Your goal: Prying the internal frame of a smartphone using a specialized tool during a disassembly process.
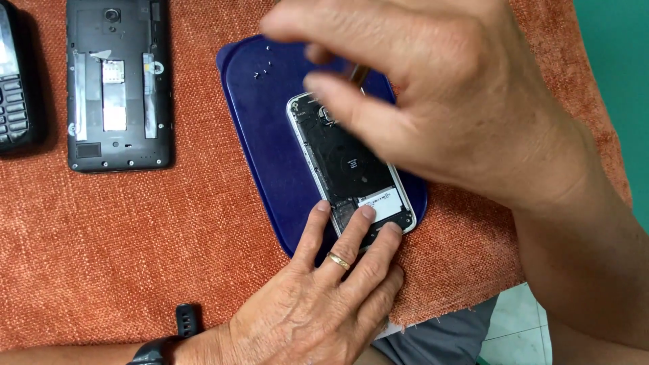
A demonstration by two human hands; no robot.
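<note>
A smartphone (351,169) with its back cover off lies on a dark blue tray (270,135), its insides showing. My left hand (324,297), with a gold ring and a black wristband, presses three fingertips on the phone's near end. My right hand (439,101) hovers over the phone's far end, blurred, fingers pinched on a thin tool (357,73) that is mostly hidden by the hand. Tiny screws (262,70) lie on the tray near its far left corner.
An orange woven cloth (135,236) covers the table. A second opened black phone (118,84) lies at the far left, and a keypad phone (13,81) sits at the left edge. Teal surface shows at the right; tiled floor below.
</note>
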